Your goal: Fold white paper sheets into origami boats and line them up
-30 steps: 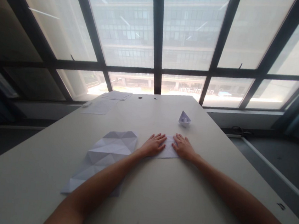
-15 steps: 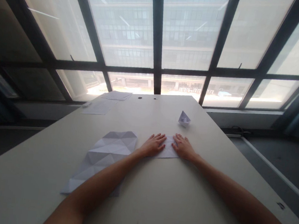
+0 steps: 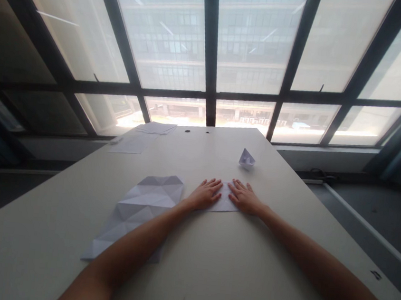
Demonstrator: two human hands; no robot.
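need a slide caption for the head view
Left hand and right hand flat on white paper, a folded paper shape beyond.

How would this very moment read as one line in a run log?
left hand: flat on paper | right hand: flat on same paper | left side: creased sheet | beyond: folded shape | surface: white table
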